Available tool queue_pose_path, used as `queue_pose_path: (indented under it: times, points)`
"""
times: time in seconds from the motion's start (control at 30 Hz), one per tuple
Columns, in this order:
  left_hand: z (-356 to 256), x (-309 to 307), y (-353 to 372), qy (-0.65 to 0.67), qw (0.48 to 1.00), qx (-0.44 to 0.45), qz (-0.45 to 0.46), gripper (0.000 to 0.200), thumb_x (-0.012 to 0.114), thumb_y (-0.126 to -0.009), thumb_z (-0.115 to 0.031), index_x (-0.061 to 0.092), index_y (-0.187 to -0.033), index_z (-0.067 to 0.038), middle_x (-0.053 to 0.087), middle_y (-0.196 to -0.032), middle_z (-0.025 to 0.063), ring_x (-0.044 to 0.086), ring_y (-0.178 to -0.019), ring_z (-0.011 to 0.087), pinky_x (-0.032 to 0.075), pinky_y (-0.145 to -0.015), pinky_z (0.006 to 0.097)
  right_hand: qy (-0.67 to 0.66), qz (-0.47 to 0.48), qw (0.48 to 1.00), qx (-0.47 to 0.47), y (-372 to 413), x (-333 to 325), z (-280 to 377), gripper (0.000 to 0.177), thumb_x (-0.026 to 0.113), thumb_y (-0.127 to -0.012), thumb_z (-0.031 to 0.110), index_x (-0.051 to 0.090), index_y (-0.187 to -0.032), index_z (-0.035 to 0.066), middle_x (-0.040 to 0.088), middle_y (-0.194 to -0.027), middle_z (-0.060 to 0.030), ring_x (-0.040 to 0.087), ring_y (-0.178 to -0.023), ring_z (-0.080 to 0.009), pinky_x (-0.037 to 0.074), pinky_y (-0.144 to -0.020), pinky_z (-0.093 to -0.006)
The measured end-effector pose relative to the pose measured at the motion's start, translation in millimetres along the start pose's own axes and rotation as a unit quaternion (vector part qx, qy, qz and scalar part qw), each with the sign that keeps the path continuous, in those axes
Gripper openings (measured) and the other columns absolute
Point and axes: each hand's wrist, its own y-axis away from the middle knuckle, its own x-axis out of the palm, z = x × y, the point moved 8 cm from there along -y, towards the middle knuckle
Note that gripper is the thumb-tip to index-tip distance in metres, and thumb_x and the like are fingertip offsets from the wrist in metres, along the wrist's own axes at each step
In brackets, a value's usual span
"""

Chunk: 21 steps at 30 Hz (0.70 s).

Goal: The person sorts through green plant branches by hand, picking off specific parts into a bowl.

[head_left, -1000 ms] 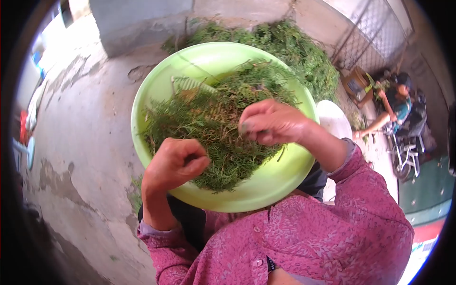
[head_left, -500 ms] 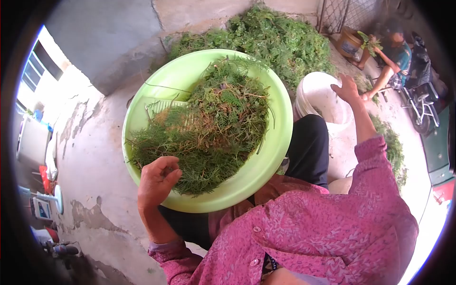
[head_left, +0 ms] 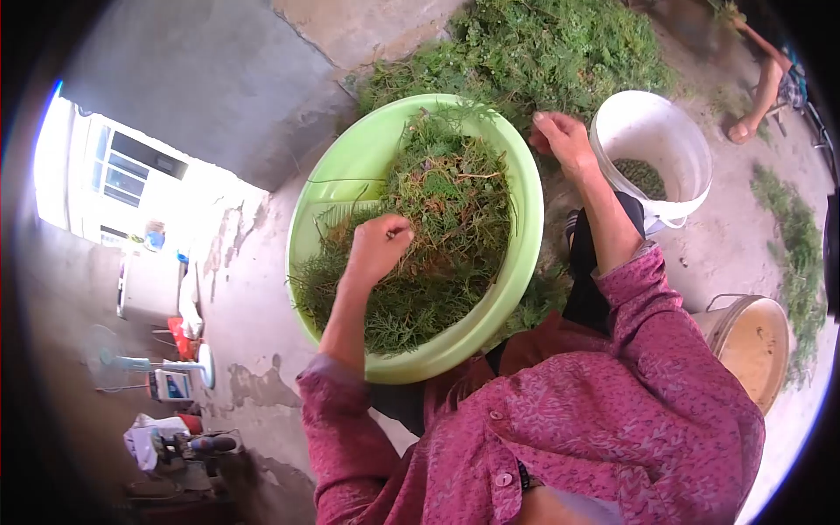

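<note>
A large light-green basin [head_left: 530, 210] rests on my lap, heaped with cut feathery green sprigs [head_left: 446, 197], some browned. My left hand [head_left: 376, 249] is over the left part of the heap, its fingers pinched together. A tiny dark bit shows at the fingertips, too small to name. Just outside the basin's upper right rim, my right hand [head_left: 564, 142] is in the air with loosely bent fingers, and nothing shows in them. To its right is a white bucket [head_left: 647, 118] with small green bits [head_left: 640, 178] at the bottom.
A big pile of green branches [head_left: 560, 52] lies against the wall. At right are a second bucket [head_left: 759, 346], scattered sprigs [head_left: 792, 254] and another person's leg [head_left: 759, 101]. A fan [head_left: 206, 365] and household items are at left.
My right hand has moved left from above the white bucket to the basin's side. My left hand has moved from the basin's lower left rim over the sprigs. The camera view has shifted.
</note>
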Motion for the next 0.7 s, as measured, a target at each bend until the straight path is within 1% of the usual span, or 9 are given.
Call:
queue_pose_path:
  times: [0.07,0.1,0.13,0.2,0.27,0.4,0.57,0.6,0.7]
  points:
    - [30.2,11.5,-17.5,0.039,0.994,-0.071,-0.069,0.015,0.065,-0.077,-0.01,0.065,-0.087,0.0,0.063,-0.069,0.0044,0.057,-0.053,0.0089,0.048,-0.053,0.0246,-0.049,-0.113,0.972,0.199,2.9,-25.4,-50.8,0.032,0.062,-0.084,0.03,0.06,-0.093,-0.001,0.061,-0.074,-0.0049,0.056,-0.06,-0.0105,0.043,-0.05,-0.0222]
    - [30.8,19.8,-20.4,0.032,0.995,-0.073,-0.063,0.015,0.065,-0.077,-0.01,0.065,-0.087,0.0,0.063,-0.069,0.0044,0.057,-0.053,0.0089,0.048,-0.053,0.0246,-0.109,-0.067,0.977,0.169,-2.2,-15.8,-48.6,0.027,0.061,-0.084,0.028,0.06,-0.085,0.001,0.06,-0.07,-0.0046,0.054,-0.056,-0.0098,0.041,-0.047,-0.0223]
    - [34.0,25.2,-24.3,0.042,0.992,-0.095,-0.073,0.015,0.065,-0.076,-0.011,0.064,-0.086,0.001,0.063,-0.069,0.0045,0.056,-0.052,0.0088,0.047,-0.051,0.0242,-0.114,-0.071,0.976,0.171,-3.0,-16.7,-50.2,0.027,0.061,-0.084,0.028,0.06,-0.085,0.001,0.06,-0.07,-0.0046,0.054,-0.056,-0.0098,0.041,-0.047,-0.0223]
    - [34.2,33.9,-33.1,0.048,0.989,-0.114,-0.081,0.016,0.066,-0.076,-0.011,0.064,-0.085,0.002,0.063,-0.069,0.0045,0.055,-0.05,0.0088,0.046,-0.049,0.0238,-0.05,0.019,0.994,0.096,-9.1,0.7,-32.5,0.026,0.061,-0.084,0.027,0.059,-0.078,0.002,0.059,-0.068,-0.0043,0.053,-0.054,-0.0087,0.041,-0.046,-0.0223]
    - [41.3,41.2,-32.8,0.103,0.975,-0.176,-0.091,0.015,0.067,-0.075,-0.013,0.064,-0.082,0.001,0.062,-0.068,0.0032,0.053,-0.048,0.0088,0.044,-0.046,0.0231,-0.061,0.018,0.991,0.115,-8.6,3.3,-29.3,0.025,0.061,-0.084,0.026,0.059,-0.076,0.002,0.059,-0.068,-0.0046,0.052,-0.053,-0.0079,0.041,-0.045,-0.0215]
    - [50.4,44.4,-27.6,0.144,0.96,-0.227,-0.079,0.012,0.067,-0.074,-0.012,0.064,-0.08,-0.001,0.06,-0.064,0.0024,0.052,-0.046,0.0093,0.042,-0.044,0.0228,-0.098,0.041,0.987,0.124,-8.7,4.9,-17.1,0.023,0.061,-0.085,0.024,0.059,-0.075,0.003,0.059,-0.066,-0.0038,0.053,-0.053,-0.0073,0.041,-0.045,-0.02]
    - [55.5,31.8,-0.3,0.371,0.889,-0.263,-0.053,0.014,0.063,-0.075,-0.006,0.062,-0.089,-0.005,0.061,-0.07,0.0062,0.054,-0.052,0.0121,0.045,-0.046,0.0256,-0.092,0.068,0.988,0.1,-4.9,5.1,-6.0,0.021,0.059,-0.087,0.027,0.059,-0.084,0.006,0.06,-0.071,-0.0008,0.05,-0.053,-0.0052,0.04,-0.047,-0.0195]
    - [54.7,25.2,5.3,0.371,0.889,-0.264,-0.054,0.014,0.063,-0.075,-0.006,0.062,-0.089,-0.005,0.061,-0.07,0.0062,0.054,-0.052,0.0121,0.045,-0.046,0.0256,-0.092,0.069,0.988,0.101,-3.8,4.8,-5.3,0.021,0.059,-0.087,0.027,0.059,-0.084,0.006,0.06,-0.071,-0.0008,0.05,-0.053,-0.0052,0.04,-0.047,-0.0195]
    - [35.6,9.0,15.8,0.505,0.833,-0.221,-0.05,0.01,0.06,-0.08,-0.005,0.059,-0.09,-0.006,0.063,-0.075,0.011,0.055,-0.053,0.0146,0.048,-0.049,0.0305,-0.165,0.075,0.976,0.124,-1.8,9.9,-0.5,0.024,0.063,-0.084,0.028,0.06,-0.079,0.005,0.06,-0.07,-0.0021,0.053,-0.056,-0.0057,0.04,-0.047,-0.0192]
